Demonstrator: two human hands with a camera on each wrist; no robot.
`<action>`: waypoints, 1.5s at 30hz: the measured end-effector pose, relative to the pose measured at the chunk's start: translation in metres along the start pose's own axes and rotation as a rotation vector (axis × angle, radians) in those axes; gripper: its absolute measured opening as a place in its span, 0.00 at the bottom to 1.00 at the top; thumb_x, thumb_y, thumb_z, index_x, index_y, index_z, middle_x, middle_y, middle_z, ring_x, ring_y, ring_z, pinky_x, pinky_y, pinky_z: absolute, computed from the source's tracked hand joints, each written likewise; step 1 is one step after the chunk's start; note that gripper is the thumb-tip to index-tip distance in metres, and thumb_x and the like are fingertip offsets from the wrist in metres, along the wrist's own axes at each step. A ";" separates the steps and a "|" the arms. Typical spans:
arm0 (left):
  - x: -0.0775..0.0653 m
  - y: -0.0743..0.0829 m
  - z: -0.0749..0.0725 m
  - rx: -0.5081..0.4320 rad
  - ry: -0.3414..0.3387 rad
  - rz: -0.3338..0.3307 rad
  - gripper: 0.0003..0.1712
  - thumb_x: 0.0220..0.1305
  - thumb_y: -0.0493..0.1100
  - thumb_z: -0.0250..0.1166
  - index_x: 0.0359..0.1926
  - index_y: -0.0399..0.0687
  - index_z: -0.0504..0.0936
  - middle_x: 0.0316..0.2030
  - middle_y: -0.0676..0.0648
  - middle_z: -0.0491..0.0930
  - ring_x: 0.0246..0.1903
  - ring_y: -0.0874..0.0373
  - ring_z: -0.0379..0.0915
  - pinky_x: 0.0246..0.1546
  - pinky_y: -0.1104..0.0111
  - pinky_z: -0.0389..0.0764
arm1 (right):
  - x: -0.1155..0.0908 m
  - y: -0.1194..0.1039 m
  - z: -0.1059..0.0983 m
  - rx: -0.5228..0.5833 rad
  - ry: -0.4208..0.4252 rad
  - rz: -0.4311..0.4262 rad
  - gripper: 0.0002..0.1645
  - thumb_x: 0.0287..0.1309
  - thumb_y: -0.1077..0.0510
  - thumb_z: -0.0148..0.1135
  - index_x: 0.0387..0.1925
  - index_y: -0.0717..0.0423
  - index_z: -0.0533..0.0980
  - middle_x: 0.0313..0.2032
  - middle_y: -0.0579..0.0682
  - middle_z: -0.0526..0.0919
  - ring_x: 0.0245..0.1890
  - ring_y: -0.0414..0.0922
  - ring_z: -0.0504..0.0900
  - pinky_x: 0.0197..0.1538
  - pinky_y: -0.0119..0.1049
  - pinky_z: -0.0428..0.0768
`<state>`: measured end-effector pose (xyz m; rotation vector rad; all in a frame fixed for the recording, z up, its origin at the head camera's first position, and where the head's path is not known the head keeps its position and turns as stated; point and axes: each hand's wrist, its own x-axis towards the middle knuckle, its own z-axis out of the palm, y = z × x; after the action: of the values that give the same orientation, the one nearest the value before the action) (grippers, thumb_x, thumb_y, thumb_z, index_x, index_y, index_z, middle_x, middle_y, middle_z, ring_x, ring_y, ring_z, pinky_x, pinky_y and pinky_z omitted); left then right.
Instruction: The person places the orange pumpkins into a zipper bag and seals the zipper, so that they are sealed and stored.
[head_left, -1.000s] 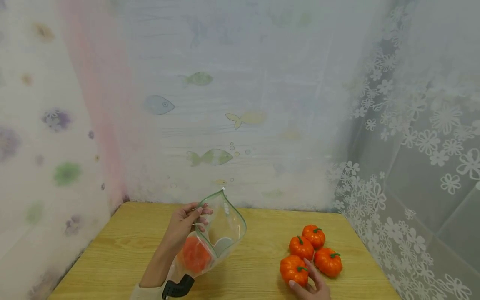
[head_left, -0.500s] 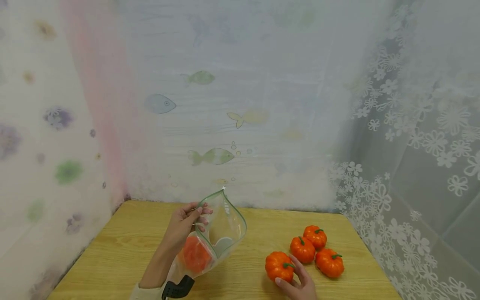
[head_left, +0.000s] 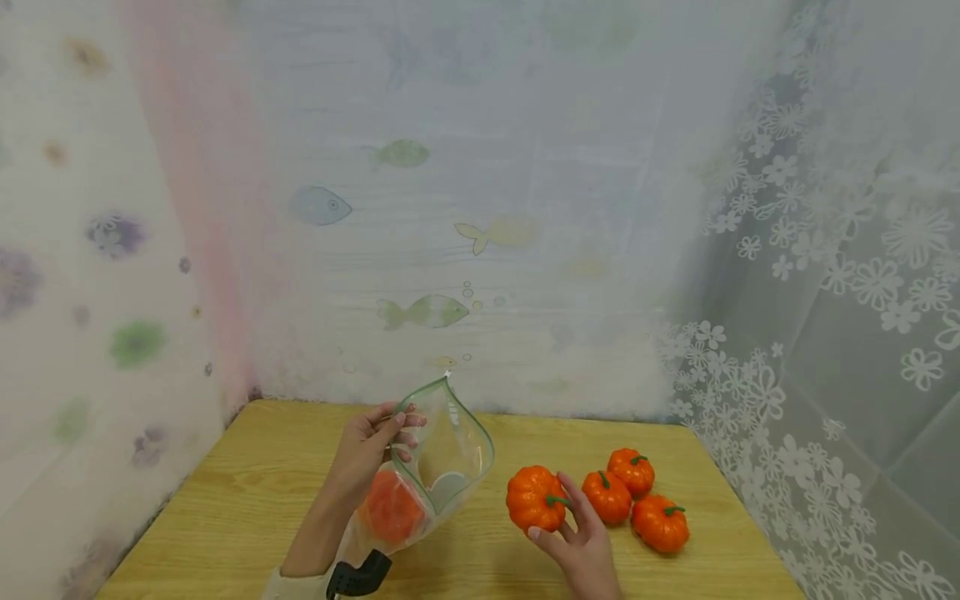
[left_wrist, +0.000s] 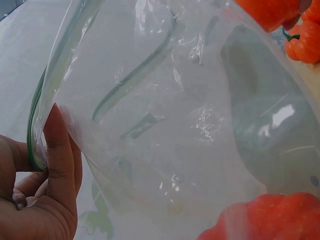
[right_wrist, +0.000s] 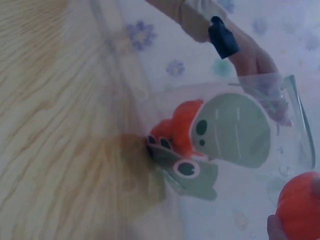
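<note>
My left hand (head_left: 367,446) pinches the green-edged rim of a clear zip bag (head_left: 453,450), whose mouth gapes toward the right. Inside the bag sits an orange pumpkin (head_left: 392,507); the right wrist view shows orange shapes (right_wrist: 186,125) behind the bag's grey-green printed pattern (right_wrist: 232,130). Raised off the table to the right of the bag, another small orange pumpkin (head_left: 535,498) with a green stem is held between the thumb and fingers of my right hand (head_left: 585,550). A gap separates this pumpkin from the bag's mouth.
Several small pumpkins lie at the right on the wooden table (head_left: 255,483): a rear one (head_left: 631,473), a left one (head_left: 606,497) and a right one (head_left: 660,524). Patterned curtains (head_left: 480,208) enclose the table at the back and sides.
My right hand has carried its pumpkin leftward, away from the other pumpkins, and lifted it toward the bag. The left hand and the bag have stayed nearly still.
</note>
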<state>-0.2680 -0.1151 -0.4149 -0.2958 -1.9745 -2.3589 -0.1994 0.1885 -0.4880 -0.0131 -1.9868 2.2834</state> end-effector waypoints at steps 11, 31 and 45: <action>0.000 -0.001 0.006 -0.013 -0.012 -0.017 0.17 0.79 0.37 0.54 0.60 0.30 0.75 0.38 0.55 0.88 0.30 0.63 0.80 0.30 0.72 0.84 | 0.008 -0.039 0.031 0.072 -0.032 -0.200 0.51 0.51 0.76 0.71 0.75 0.57 0.61 0.69 0.50 0.63 0.61 0.43 0.75 0.53 0.37 0.85; -0.002 0.000 0.017 0.005 0.005 -0.048 0.18 0.78 0.34 0.53 0.61 0.25 0.73 0.38 0.49 0.87 0.28 0.62 0.81 0.30 0.73 0.84 | 0.017 -0.065 0.063 -0.131 -0.379 -0.407 0.49 0.54 0.70 0.74 0.74 0.47 0.63 0.71 0.54 0.63 0.64 0.43 0.75 0.53 0.43 0.85; -0.001 0.004 0.022 0.027 0.037 -0.069 0.19 0.78 0.34 0.53 0.63 0.26 0.73 0.40 0.47 0.85 0.29 0.62 0.79 0.29 0.74 0.84 | 0.033 -0.078 0.079 -0.206 -0.493 -0.296 0.48 0.54 0.67 0.76 0.73 0.42 0.67 0.68 0.52 0.67 0.64 0.58 0.73 0.51 0.40 0.86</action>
<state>-0.2642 -0.0949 -0.4072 -0.1849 -2.0305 -2.3575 -0.2320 0.1239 -0.3970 0.8400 -2.2416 2.0186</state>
